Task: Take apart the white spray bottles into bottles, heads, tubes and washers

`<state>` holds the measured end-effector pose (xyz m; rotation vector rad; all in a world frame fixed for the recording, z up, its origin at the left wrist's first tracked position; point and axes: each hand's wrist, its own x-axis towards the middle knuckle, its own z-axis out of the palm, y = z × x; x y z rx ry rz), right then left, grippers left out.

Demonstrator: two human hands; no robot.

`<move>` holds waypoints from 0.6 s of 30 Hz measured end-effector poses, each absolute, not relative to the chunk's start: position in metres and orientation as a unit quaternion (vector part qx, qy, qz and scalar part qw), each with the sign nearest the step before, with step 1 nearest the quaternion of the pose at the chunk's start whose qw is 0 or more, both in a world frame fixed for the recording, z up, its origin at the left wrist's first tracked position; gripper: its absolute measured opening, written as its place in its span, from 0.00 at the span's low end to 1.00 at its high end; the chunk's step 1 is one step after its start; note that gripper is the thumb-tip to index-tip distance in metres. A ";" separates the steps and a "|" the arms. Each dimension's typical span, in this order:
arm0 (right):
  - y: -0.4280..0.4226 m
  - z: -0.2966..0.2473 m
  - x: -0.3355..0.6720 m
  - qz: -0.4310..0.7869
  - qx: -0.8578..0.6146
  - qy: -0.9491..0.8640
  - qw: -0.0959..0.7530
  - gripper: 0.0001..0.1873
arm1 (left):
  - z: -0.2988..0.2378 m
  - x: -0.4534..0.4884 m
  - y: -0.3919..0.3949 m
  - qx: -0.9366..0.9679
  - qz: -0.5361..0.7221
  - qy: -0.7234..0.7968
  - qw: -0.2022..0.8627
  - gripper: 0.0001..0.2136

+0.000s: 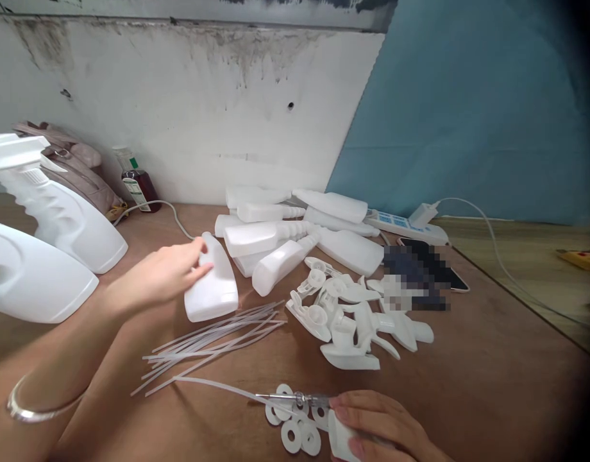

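Note:
My left hand (172,273) is closed around the narrow upper part of a white plastic bottle (212,289), which leans on the table. At the bottom right, my right hand (384,420) grips a white plastic spray head (340,437), partly covered by the fingers. A screwdriver (295,399) with a see-through handle also runs into this hand. One thin clear tube (222,385) stretches towards the spray head; where it ends is unclear. Under the screwdriver lie several white ring washers (291,436). A loose bundle of clear tubes (213,340) rests between my hands.
Several white bottles (270,237) are piled at the back, with loose trigger spray heads (343,314) in front. Two bottles with sprayers fitted (78,224) stand left. Behind are a bag (76,163) and a dark bottle (138,186). A power strip (405,226) and phone (456,276) lie right.

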<state>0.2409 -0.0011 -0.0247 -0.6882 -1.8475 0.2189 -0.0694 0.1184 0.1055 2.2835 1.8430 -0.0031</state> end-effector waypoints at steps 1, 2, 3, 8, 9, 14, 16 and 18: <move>-0.002 -0.027 0.240 0.094 -0.294 -0.781 0.544 0.17 | 0.106 -0.054 0.104 0.808 0.026 0.580 0.103 0.13; -0.002 -0.027 0.239 0.097 -0.291 -0.785 0.539 0.17 | 0.104 -0.038 0.088 0.845 0.045 0.522 0.105 0.12; -0.002 -0.027 0.239 0.100 -0.289 -0.787 0.535 0.17 | 0.098 -0.021 0.073 0.885 0.061 0.450 0.098 0.10; -0.001 -0.023 0.243 0.130 -0.261 -0.809 0.511 0.13 | 0.047 0.038 0.024 0.951 0.227 0.208 -0.019 0.11; -0.001 -0.023 0.244 0.138 -0.251 -0.814 0.506 0.13 | 0.039 0.043 0.021 0.941 0.268 0.201 -0.037 0.10; -0.001 -0.025 0.241 0.146 -0.263 -0.798 0.522 0.15 | 0.027 0.047 0.021 0.904 0.361 0.211 -0.092 0.09; -0.003 -0.026 0.239 0.144 -0.275 -0.790 0.528 0.15 | 0.026 0.047 0.021 0.904 0.357 0.214 -0.102 0.09; -0.004 -0.022 0.237 0.152 -0.289 -0.779 0.535 0.14 | 0.024 0.047 0.020 0.907 0.343 0.220 -0.103 0.09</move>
